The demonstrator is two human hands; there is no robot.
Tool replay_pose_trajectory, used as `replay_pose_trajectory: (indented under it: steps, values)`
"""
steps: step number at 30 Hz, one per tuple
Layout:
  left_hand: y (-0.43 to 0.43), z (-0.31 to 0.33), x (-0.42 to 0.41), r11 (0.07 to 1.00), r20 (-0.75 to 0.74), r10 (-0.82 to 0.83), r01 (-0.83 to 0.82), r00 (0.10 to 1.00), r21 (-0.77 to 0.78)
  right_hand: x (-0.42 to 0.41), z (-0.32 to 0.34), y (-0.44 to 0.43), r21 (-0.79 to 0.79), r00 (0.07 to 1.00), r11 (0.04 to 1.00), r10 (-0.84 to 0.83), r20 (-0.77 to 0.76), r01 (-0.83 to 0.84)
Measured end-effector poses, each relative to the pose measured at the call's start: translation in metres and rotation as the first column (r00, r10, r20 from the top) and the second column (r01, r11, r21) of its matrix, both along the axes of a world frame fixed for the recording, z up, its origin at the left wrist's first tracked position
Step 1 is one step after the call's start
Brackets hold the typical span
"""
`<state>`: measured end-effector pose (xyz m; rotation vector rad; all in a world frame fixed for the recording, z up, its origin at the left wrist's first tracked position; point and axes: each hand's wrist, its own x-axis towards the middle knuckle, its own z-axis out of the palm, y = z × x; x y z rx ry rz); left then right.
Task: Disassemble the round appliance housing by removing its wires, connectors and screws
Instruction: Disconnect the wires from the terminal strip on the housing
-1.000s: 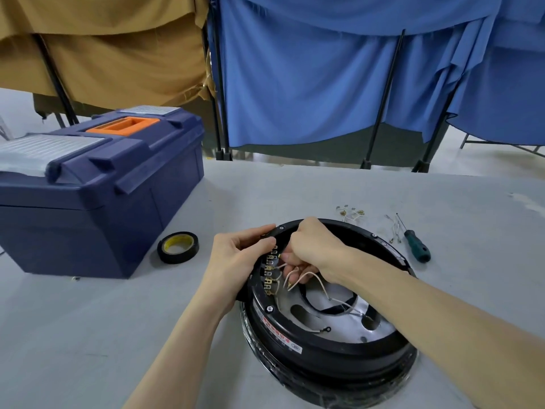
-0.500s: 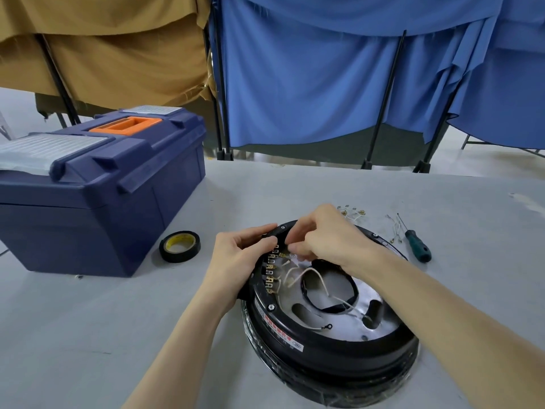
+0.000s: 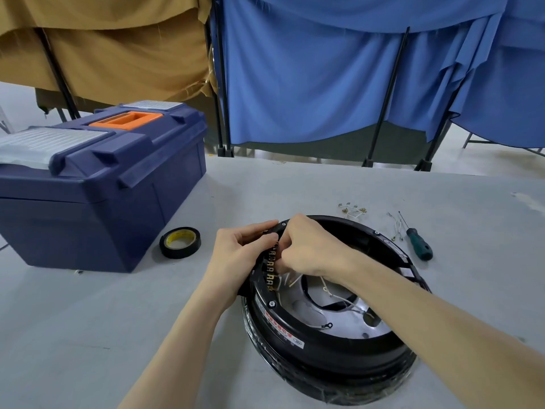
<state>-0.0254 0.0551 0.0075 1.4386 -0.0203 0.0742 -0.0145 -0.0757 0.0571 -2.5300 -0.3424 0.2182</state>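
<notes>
Housing (image 3: pixel 339 340): blk rim, silver inner plate (image 3: pixel 351 321), red/wht label (image 3: pixel 280 327). Toolbox (image 3: pixel 97 208): navy, orange handle (image 3: pixel 126 119). Tape roll (image 3: pixel 190 251): blk, yellow core. Screwdriver (image 3: pixel 420 245): green. Bench (image 3: pixel 88 320): grey. Curtain (image 3: pixel 309 84): blue.

left hand (image 3: pixel 236 256) — curled, gripping | right hand (image 3: pixel 312 249) — knuckles up, apparently pinching | forearms extended

Left hand (image 3: pixel 236 256), right hand (image 3: pixel 314 249) bare; forearms (image 3: pixel 182 335) bare (up to frame edge).
</notes>
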Motion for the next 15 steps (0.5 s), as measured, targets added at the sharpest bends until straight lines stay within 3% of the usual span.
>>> replay_pose_trajectory:
  steps: [5,15]
  values:
    - [0.0001,0.0001,0.0003,1.000,-0.007,0.001,-0.001,1.000,-0.008,-0.0033,-0.0024,0.0057,-0.005,0.995,0.997,-0.075,0.071,0.075]
    - [0.0006,0.0000,0.0003,1.000,-0.001,0.015,-0.015,1.000,0.015,-0.0029,-0.0042,0.0087,0.051,0.990,0.990,-0.134,0.052,0.132]
